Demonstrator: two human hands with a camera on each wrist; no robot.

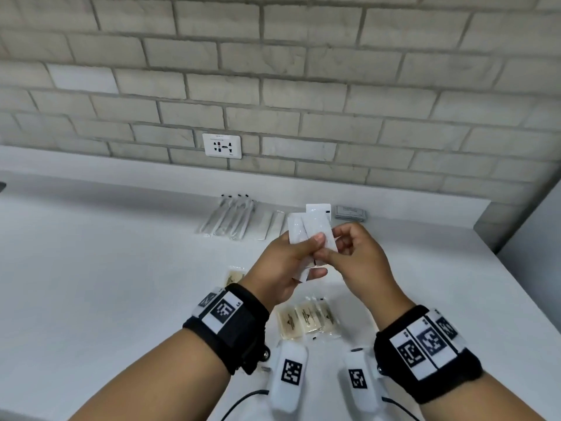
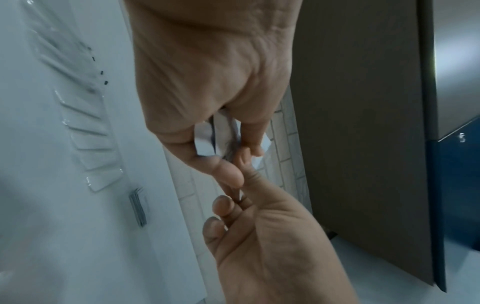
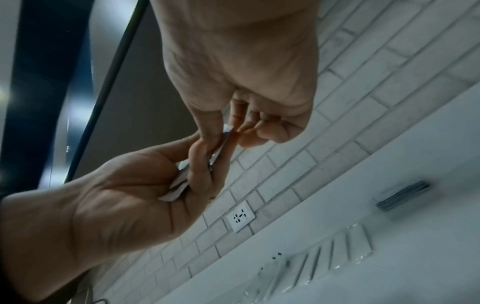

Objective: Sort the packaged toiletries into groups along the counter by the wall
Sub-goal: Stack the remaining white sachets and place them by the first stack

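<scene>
On the white counter point(image 1: 121, 268), along the brick wall point(image 1: 303, 86), the packaged toiletries lie in a row. At the left of the row there are clear long packets point(image 1: 226, 218) with small black ends, side by side and partly overlapping. Just beside them, to the right, lie narrow white flat packets point(image 1: 267, 226), also in a row. At the right end of the row, near the wall, there is a small stack of grey sachets point(image 1: 350, 213). What is inside these packets I cannot tell.

Above the counter, between the row and the person, both hands are raised. The left hand point(image 1: 285, 265) grips a few white sachets point(image 1: 306, 229), with the thumb pressed on the front of them and the fingers curled behind. The right hand point(image 1: 359, 258) pinches the right edge of the same sachets between thumb and fingers; in the right wrist view the other fingers are curled in. The sachets are held upright and a little fanned, and they hide part of the row behind them.

Nearer to the person, below the hands, some beige square packets point(image 1: 306, 319) lie close together on the counter, and one more beige packet point(image 1: 233, 276) lies apart, to the left, partly hidden by the left wrist.

On the wall, above the left part of the row, there is a white socket point(image 1: 222, 145).
</scene>
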